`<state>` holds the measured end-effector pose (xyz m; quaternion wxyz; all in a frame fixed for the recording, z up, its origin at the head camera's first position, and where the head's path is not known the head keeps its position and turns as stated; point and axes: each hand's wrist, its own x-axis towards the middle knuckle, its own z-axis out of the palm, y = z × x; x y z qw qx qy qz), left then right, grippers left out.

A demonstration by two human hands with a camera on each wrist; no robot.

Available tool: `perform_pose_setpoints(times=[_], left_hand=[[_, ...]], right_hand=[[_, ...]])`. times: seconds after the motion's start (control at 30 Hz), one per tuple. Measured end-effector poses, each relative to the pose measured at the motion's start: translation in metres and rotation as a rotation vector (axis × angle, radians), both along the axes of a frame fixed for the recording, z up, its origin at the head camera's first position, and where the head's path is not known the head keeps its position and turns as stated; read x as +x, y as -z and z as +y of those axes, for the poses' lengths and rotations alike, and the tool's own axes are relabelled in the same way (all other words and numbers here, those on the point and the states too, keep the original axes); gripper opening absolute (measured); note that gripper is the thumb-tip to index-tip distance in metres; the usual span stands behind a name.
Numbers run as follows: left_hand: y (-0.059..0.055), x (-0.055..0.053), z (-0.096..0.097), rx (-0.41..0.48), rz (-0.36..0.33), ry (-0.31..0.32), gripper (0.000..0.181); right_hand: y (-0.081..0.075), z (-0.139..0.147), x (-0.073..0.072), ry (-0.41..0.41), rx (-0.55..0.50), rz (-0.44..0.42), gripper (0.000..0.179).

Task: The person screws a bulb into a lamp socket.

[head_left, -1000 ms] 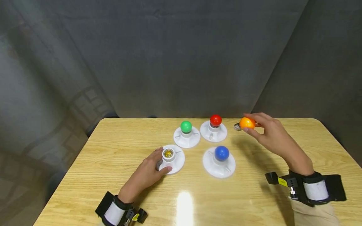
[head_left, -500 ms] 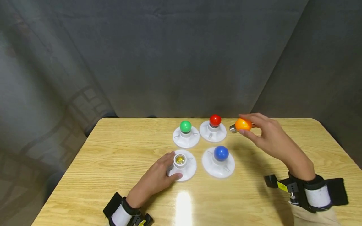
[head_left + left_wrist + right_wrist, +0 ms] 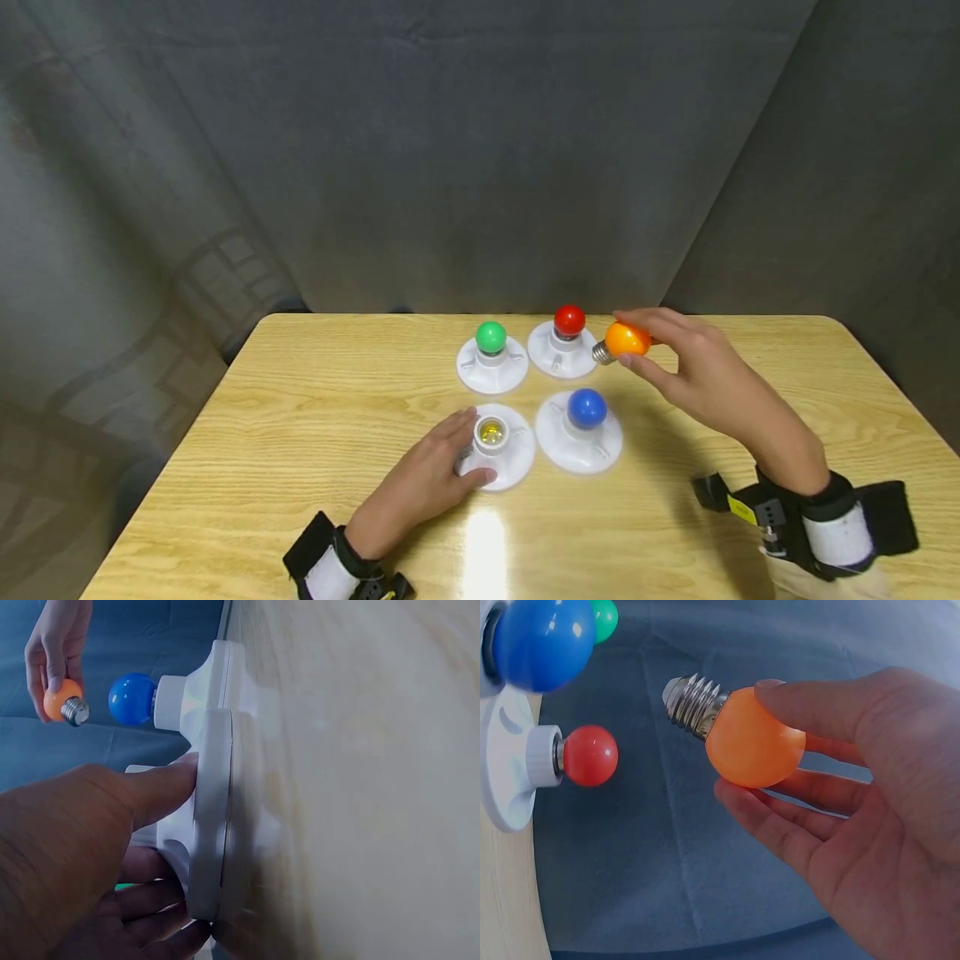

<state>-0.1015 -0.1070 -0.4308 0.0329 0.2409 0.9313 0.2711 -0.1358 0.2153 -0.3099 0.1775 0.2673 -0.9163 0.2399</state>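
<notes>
An orange light bulb (image 3: 628,339) is pinched between the thumb and fingers of my right hand (image 3: 697,367), held up over the right part of the table. Its metal screw base (image 3: 695,705) points left and slightly down in the head view. My left hand (image 3: 427,475) grips the near-left edge of a white lamp holder (image 3: 517,454), thumb at the front and fingers round the far side. No bulb sits in this holder, and its brass-coloured socket (image 3: 491,432) faces up. In the left wrist view the thumb presses on the rim of the holder's base (image 3: 210,825).
Beside the gripped holder stands another with a blue bulb (image 3: 587,408). Farther back, a green bulb (image 3: 491,337) and a red bulb (image 3: 569,321) sit upright in white holders. The wooden table (image 3: 315,375) ends at a dark grey curtain (image 3: 480,167).
My left hand has slid the bulbless holder to the right and slightly nearer, up beside the blue bulb's holder. My right hand has carried the orange bulb a little to the left.
</notes>
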Motion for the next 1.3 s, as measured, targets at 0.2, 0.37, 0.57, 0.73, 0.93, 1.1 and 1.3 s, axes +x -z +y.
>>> perform_pose_setpoints(times=[0.2, 0.37, 0.57, 0.73, 0.93, 1.1, 1.3], left_hand=[[-0.001, 0.000, 0.001, -0.012, 0.009, -0.001, 0.071], [0.000, 0.000, 0.002, -0.015, 0.016, 0.003, 0.071], [0.001, 0.001, 0.002, -0.011, 0.024, 0.007, 0.071], [0.002, 0.001, 0.003, -0.014, 0.046, 0.004, 0.071], [0.002, 0.002, 0.008, -0.007, 0.069, 0.004, 0.070], [0.003, 0.003, 0.011, 0.013, 0.060, 0.014, 0.071], [0.002, 0.004, 0.014, 0.020, 0.065, 0.025, 0.072]], right_hand=[[-0.003, -0.012, 0.006, -0.065, -0.010, 0.030, 0.046], [-0.002, -0.022, 0.010, -0.106, -0.002, 0.007, 0.044], [0.000, -0.031, 0.013, -0.142, -0.003, -0.014, 0.044], [0.004, -0.042, 0.012, -0.185, 0.002, -0.012, 0.045], [0.010, -0.062, 0.011, -0.265, 0.040, -0.039, 0.040], [0.015, -0.076, 0.011, -0.299, 0.085, -0.097, 0.039], [0.019, -0.086, 0.016, -0.283, 0.096, -0.207, 0.040]])
